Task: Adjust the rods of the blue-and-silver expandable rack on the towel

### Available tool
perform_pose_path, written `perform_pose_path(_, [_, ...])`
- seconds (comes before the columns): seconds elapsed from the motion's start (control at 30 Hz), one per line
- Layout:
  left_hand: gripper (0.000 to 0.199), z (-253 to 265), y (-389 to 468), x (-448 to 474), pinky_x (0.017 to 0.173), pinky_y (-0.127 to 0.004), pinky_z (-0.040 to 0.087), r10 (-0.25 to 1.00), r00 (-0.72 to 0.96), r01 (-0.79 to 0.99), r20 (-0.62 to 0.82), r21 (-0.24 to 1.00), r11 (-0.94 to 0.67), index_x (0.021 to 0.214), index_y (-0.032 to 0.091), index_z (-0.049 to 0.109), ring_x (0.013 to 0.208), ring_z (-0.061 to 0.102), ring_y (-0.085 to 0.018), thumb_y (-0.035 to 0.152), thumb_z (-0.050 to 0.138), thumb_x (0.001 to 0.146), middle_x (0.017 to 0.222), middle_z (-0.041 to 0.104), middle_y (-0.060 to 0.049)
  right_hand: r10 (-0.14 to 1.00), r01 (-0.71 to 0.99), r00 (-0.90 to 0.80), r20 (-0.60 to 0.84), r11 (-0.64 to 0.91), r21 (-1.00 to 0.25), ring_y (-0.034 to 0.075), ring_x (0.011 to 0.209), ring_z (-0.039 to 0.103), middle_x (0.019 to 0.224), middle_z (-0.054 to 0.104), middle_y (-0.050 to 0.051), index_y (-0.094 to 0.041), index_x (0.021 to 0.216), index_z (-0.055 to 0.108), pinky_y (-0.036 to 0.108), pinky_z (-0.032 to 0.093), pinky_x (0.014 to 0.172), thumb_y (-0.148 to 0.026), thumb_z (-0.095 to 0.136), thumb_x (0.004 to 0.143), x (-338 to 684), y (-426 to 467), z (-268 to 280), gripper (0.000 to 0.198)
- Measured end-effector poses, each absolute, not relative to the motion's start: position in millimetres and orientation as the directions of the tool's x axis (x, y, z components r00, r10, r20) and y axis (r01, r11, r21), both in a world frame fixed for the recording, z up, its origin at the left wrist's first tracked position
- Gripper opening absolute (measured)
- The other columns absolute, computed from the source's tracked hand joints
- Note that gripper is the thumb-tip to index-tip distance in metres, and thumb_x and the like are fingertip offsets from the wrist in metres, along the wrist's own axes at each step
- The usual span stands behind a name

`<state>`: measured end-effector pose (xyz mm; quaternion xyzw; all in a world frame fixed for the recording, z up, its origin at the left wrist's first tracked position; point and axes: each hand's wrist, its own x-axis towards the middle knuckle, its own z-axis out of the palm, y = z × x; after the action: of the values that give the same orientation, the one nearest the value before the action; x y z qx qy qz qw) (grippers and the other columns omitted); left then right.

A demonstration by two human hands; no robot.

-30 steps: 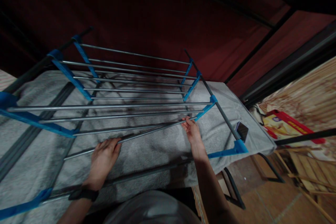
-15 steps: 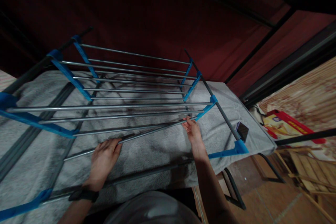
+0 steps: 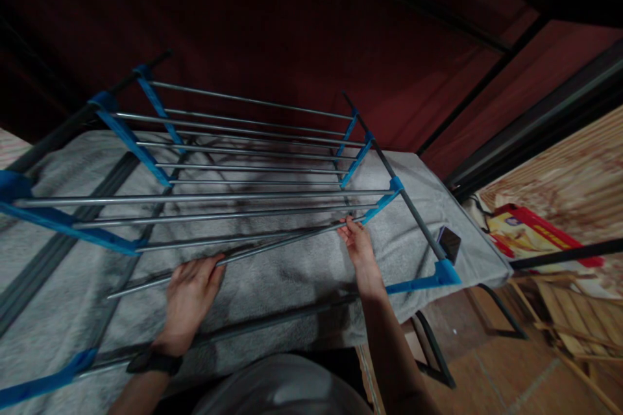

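One grey blanket (image 3: 302, 285) spreads beneath the blue-jointed metal rack (image 3: 219, 197). Across the rack's near part slants a thin rod (image 3: 272, 247). The left hand (image 3: 195, 285) is wrapped over this rod at the rack's front; the right hand (image 3: 356, 243) pinches it toward the rack's right side. A phone (image 3: 450, 244) lies just outside that side.
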<state>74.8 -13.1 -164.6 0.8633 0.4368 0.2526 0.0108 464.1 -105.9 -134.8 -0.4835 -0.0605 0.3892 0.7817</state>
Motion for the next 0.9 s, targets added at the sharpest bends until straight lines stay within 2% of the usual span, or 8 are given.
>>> perform_pose_path(0.23, [0.040,-145.7,-14.3,74.7,0.092,-0.047,0.049,0.766,0.495,0.758,0.410,0.228,-0.612,0.109,0.022,0.069,0.095,0.069,-0.031,0.042,0.035,0.104,0.095,0.076,-0.010,0.675,-0.552,0.685,-0.276,0.232,-0.801,0.014,0.070,0.069,0.078,0.076,-0.002,-0.022,0.080,0.069,0.026,0.059,0.074,-0.025,0.086,0.073,462.2,-107.2,-131.4,0.018])
perform_pose_path(0.4, [0.042,-129.0,0.2,76.5,0.096,-0.050,0.048,0.727,0.560,0.759,0.397,0.106,-0.642,0.114,0.022,0.071,0.099,0.067,-0.032,0.036,0.032,0.103,0.100,0.076,-0.010,0.665,-0.521,0.696,-0.271,0.209,-0.827,0.013,0.066,0.069,0.075,0.074,-0.002,-0.022,0.078,0.066,0.027,0.059,0.075,-0.030,0.086,0.075,462.2,-106.5,-130.2,0.021])
perform_pose_path(0.5, [0.041,-119.9,5.0,80.8,0.098,-0.049,0.047,0.731,0.563,0.777,0.385,0.052,-0.627,0.119,0.019,0.071,0.101,0.066,-0.031,0.029,0.034,0.103,0.103,0.076,-0.010,0.665,-0.519,0.698,-0.266,0.213,-0.828,0.013,0.064,0.068,0.070,0.071,-0.004,-0.023,0.076,0.064,0.027,0.060,0.073,-0.032,0.090,0.071,463.3,-108.4,-132.1,0.028])
perform_pose_path(0.67, [0.037,-110.4,4.0,89.3,0.096,-0.046,0.046,0.746,0.569,0.776,0.346,0.074,-0.626,0.125,0.018,0.069,0.098,0.065,-0.029,0.018,0.041,0.100,0.099,0.075,-0.011,0.664,-0.526,0.690,-0.289,0.185,-0.830,0.013,0.065,0.069,0.070,0.071,-0.005,-0.022,0.077,0.065,0.026,0.062,0.073,-0.033,0.096,0.060,474.0,-110.6,-143.8,0.038])
perform_pose_path(0.73, [0.037,-109.5,4.4,91.4,0.093,-0.045,0.046,0.753,0.560,0.784,0.345,0.071,-0.617,0.126,0.018,0.069,0.097,0.065,-0.028,0.017,0.043,0.100,0.101,0.075,-0.011,0.660,-0.525,0.686,-0.306,0.158,-0.836,0.012,0.064,0.069,0.071,0.071,-0.004,-0.022,0.076,0.063,0.026,0.062,0.071,-0.033,0.096,0.059,478.4,-109.9,-149.2,0.038])
perform_pose_path(0.9, [0.038,-107.6,5.4,93.8,0.091,-0.044,0.047,0.750,0.555,0.791,0.361,0.051,-0.610,0.127,0.020,0.069,0.097,0.064,-0.028,0.015,0.044,0.099,0.102,0.074,-0.011,0.675,-0.475,0.688,-0.266,0.141,-0.869,0.013,0.067,0.071,0.074,0.072,-0.003,-0.023,0.078,0.064,0.027,0.062,0.075,-0.035,0.090,0.068,479.5,-112.9,-153.1,0.031])
